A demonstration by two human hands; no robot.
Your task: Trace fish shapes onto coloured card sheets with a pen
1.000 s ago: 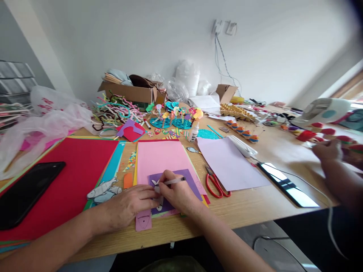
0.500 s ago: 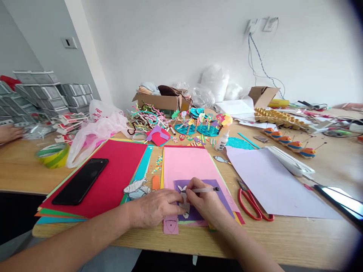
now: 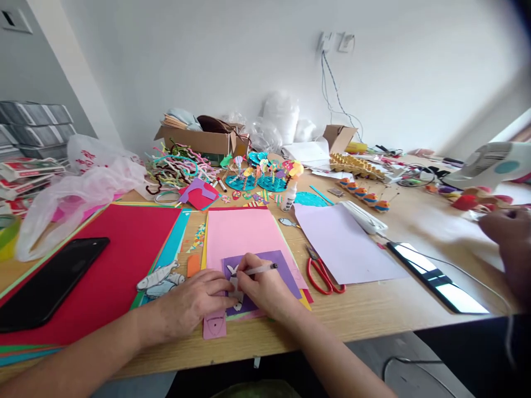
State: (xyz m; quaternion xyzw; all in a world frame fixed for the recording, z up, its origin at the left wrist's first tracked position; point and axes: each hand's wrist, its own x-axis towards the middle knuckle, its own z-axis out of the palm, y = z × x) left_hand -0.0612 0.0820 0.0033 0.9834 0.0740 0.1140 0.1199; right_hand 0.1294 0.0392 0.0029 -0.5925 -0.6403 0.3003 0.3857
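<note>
My right hand (image 3: 265, 290) grips a clear-barrelled pen (image 3: 263, 268), its tip down at the edge of a white fish-shaped paper cutout (image 3: 238, 305). The cutout lies on a purple sheet (image 3: 284, 271), partly covered by my fingers. With fingers outstretched, my left hand (image 3: 193, 301) presses the cutout flat from the left side. Under the purple sheet lies a stack topped by pink paper (image 3: 240, 232). Below my left fingers shows a pinkish-purple strip (image 3: 214, 328) with a drawn fish outline. White paper fish (image 3: 160, 281) lie left of that hand.
Red-handled scissors (image 3: 320, 276) and a lavender sheet (image 3: 352, 243) lie to the right. A black phone (image 3: 53, 282) rests on red paper (image 3: 136, 237) at left. Behind stand a glue bottle (image 3: 289, 199) and paper crafts (image 3: 265, 177). Another person's hand (image 3: 508, 243) is at far right.
The view has swung to the right, so the table's contents appear further left. Another person's hand now shows at far right; the one at far left is out of view. My hands keep their places.
</note>
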